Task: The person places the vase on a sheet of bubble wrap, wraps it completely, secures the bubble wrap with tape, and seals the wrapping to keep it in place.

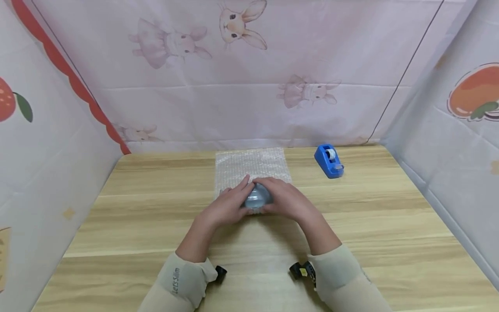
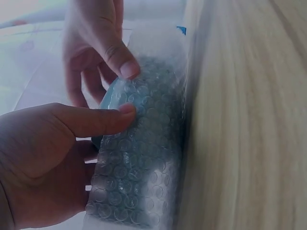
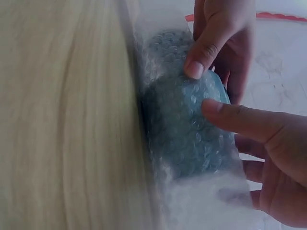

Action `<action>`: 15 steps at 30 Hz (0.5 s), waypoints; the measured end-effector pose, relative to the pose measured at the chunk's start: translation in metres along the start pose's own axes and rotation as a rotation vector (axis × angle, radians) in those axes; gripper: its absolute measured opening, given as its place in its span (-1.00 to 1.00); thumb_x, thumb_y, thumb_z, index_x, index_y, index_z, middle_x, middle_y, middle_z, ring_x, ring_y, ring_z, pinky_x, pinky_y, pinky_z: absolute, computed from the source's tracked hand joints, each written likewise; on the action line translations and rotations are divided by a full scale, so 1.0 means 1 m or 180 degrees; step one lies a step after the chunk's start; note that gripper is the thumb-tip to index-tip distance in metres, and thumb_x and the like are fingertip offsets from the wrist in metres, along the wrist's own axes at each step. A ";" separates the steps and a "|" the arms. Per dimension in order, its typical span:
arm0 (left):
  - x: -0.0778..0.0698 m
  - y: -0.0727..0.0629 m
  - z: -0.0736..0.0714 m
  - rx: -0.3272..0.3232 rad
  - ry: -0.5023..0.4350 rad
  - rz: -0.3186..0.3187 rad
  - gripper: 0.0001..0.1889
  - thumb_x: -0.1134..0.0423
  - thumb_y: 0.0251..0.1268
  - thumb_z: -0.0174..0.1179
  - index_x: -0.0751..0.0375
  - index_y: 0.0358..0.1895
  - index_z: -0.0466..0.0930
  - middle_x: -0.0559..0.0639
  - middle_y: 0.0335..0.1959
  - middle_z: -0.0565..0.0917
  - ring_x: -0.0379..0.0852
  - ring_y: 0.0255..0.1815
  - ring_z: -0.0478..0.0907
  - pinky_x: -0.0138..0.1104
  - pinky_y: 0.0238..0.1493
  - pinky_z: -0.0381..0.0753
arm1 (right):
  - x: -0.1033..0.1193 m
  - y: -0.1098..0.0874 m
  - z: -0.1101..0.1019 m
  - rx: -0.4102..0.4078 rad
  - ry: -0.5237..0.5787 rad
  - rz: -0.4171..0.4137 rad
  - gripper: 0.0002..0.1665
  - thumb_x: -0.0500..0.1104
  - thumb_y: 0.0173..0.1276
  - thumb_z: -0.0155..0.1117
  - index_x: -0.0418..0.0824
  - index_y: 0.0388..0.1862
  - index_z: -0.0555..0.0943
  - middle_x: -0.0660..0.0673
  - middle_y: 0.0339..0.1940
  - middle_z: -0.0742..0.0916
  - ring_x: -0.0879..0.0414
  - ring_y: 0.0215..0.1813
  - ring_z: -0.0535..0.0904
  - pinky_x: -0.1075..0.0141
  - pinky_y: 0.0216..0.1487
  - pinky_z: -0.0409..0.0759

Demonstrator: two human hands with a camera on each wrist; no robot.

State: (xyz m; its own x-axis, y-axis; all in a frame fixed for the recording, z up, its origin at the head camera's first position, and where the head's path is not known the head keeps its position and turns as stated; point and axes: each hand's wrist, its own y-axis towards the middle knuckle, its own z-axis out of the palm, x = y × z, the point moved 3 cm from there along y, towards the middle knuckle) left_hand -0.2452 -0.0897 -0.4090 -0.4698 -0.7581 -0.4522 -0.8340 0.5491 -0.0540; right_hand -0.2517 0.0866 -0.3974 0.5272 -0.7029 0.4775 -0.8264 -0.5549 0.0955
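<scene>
A bluish, see-through rounded object [image 1: 258,197] stands on a sheet of bubble wrap [image 1: 249,162] between my two hands. The near end of the bubble wrap [image 2: 129,187] is folded up against its near side. My left hand [image 1: 228,203] holds it from the left, thumb pressing the wrap on the near side and fingers reaching round the back. From the right, my right hand [image 1: 286,197] grips in the same way, its thumb [image 3: 216,108] flat on the bubbles. Fingertips of both hands come close together at the top of the object. Its far side is hidden by the hands.
A blue tape dispenser [image 1: 329,161] with a roll in it stands at the back right of the wooden table [image 1: 156,234]. Behind the table hangs a pink cloth wall [image 1: 234,112] with rabbit prints, and light cloth walls flank both sides.
</scene>
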 end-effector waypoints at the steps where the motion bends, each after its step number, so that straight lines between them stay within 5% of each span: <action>1: 0.001 0.000 0.000 0.0001 -0.0014 0.0011 -0.16 0.13 0.33 0.27 0.04 0.58 0.00 0.16 0.61 -0.04 0.01 0.54 0.16 0.09 0.43 0.15 | -0.001 0.001 0.000 0.0010 0.0050 0.0010 -0.06 -0.14 0.05 0.61 -0.05 0.42 0.39 -0.07 0.35 0.56 0.01 0.35 0.47 0.05 0.33 0.44; 9: 0.005 -0.002 -0.002 -0.0067 -0.0286 -0.0034 -0.10 0.15 0.27 0.34 0.08 0.57 -0.02 0.10 0.52 0.25 0.05 0.42 0.34 0.06 0.45 0.14 | -0.012 0.001 0.002 0.0055 0.0362 0.0021 -0.27 -0.09 0.17 0.52 -0.07 0.33 0.49 -0.07 0.29 0.62 0.02 0.27 0.53 0.07 0.30 0.46; 15: 0.004 0.000 -0.001 -0.0012 -0.0212 0.0006 -0.19 0.12 0.31 0.29 0.10 0.55 0.07 0.12 0.61 -0.02 0.08 0.52 0.18 0.10 0.48 0.06 | -0.014 0.001 0.003 0.0068 0.0449 0.0026 -0.29 -0.14 0.21 0.48 -0.06 0.36 0.48 -0.07 0.31 0.60 0.02 0.28 0.52 0.04 0.32 0.44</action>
State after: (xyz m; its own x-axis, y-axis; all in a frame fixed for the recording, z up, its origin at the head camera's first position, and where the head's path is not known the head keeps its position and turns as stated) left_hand -0.2477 -0.0932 -0.4096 -0.4510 -0.7320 -0.5107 -0.8343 0.5490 -0.0499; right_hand -0.2599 0.0944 -0.4070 0.4862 -0.6388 0.5963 -0.8254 -0.5598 0.0733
